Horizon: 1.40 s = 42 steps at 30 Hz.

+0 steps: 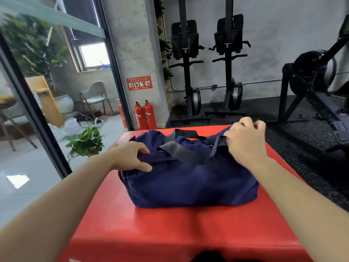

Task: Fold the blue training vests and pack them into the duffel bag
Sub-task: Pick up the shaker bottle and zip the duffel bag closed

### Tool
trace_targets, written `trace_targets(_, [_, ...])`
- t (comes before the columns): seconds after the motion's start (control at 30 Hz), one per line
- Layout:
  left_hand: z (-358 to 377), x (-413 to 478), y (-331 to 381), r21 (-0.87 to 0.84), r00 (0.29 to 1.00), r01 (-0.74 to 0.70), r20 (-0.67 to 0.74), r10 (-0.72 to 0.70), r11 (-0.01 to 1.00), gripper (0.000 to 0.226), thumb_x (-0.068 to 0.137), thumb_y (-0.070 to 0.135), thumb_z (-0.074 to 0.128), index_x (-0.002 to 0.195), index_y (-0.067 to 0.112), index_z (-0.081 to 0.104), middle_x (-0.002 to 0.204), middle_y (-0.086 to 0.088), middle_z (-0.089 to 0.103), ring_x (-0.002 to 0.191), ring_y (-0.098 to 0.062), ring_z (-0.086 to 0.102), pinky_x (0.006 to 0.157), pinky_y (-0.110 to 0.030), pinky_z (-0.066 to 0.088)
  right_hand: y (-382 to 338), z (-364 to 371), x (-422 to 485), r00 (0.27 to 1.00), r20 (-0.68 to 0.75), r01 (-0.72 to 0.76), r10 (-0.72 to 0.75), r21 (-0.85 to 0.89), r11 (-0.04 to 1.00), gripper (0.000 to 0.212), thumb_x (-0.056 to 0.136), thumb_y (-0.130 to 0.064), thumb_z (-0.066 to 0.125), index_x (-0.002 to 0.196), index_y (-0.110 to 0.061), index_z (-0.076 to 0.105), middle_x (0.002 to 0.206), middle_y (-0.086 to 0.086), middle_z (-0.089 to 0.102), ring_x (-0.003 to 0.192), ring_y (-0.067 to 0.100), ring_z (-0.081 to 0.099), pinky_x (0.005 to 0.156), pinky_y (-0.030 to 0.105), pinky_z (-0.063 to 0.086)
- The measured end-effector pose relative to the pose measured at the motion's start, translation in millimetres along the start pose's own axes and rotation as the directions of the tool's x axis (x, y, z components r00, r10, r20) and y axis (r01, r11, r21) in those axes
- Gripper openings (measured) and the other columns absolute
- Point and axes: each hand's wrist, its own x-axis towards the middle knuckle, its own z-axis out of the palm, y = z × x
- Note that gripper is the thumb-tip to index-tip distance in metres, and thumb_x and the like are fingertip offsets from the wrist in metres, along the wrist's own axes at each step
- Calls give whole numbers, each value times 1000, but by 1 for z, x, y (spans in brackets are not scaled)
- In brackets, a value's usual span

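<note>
A navy blue duffel bag (188, 184) with grey straps (181, 150) lies across a red padded box (170, 229). My left hand (132, 157) grips the top edge of the bag at its left end, thumb on the near side and fingers over the top. My right hand (245, 140) is curled at the bag's top right end, pinching the fabric or something small there; what it pinches is hidden by the fingers. No blue vests show outside the bag, and its inside is hidden.
Two red fire extinguishers (145, 115) stand by a concrete pillar behind the box. A potted green plant (86, 140) sits on the floor at the left by a glass wall. Black rowing machines (188, 72) stand upright at the back wall, another (311, 82) on the right.
</note>
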Motion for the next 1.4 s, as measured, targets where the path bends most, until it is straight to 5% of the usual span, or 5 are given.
trace_targets(0.33, [19, 4, -13, -201, 967, 28, -242, -77, 979, 47, 99, 35, 52, 58, 17, 35, 57, 6, 35, 56, -11, 33, 62, -28, 29, 23, -12, 27, 818, 387, -358, 426, -237, 903, 16, 86, -16, 55, 97, -22, 65, 93, 1, 64, 107, 24, 54, 104, 40, 25])
trace_targets(0.53, [13, 6, -2, -376, 986, 33, -141, -92, 926, 48, 97, 28, 56, 58, 17, 31, 60, -1, 27, 57, -17, 27, 56, -30, 24, -16, -38, 17, 936, 166, -311, 311, -26, 950, 32, 78, -26, 60, 109, -18, 61, 113, 9, 58, 112, 31, 42, 95, 44, 27])
trace_targets(0.7, [9, 2, 2, -436, 989, 63, -95, -115, 898, 43, 94, 29, 61, 60, 13, 40, 60, -2, 29, 59, -18, 28, 58, -29, 26, -118, -49, -24, 993, -113, 80, -40, 370, 926, 19, 69, -43, 58, 71, -27, 68, 76, -5, 64, 86, 25, 53, 75, 38, 26])
trace_targets(1.07, [5, -10, 3, -492, 991, 46, -87, -102, 870, 39, 91, 26, 67, 54, 15, 62, 62, -4, 49, 64, -22, 41, 63, -30, 39, -229, -26, -47, 962, 113, -270, 248, 520, 811, 26, 62, -38, 81, 52, -26, 60, 50, -11, 54, 73, 18, 51, 71, 36, 21])
trace_targets(1.4, [1, -23, -3, 212, 991, 41, -133, -13, 976, 36, 85, 36, 66, 63, 20, 42, 62, 6, 39, 64, -15, 39, 78, -36, 26, -223, -29, -46, 960, -28, -218, 280, 553, 804, 15, 70, -33, 60, 58, -24, 59, 58, -10, 58, 79, 19, 53, 76, 38, 24])
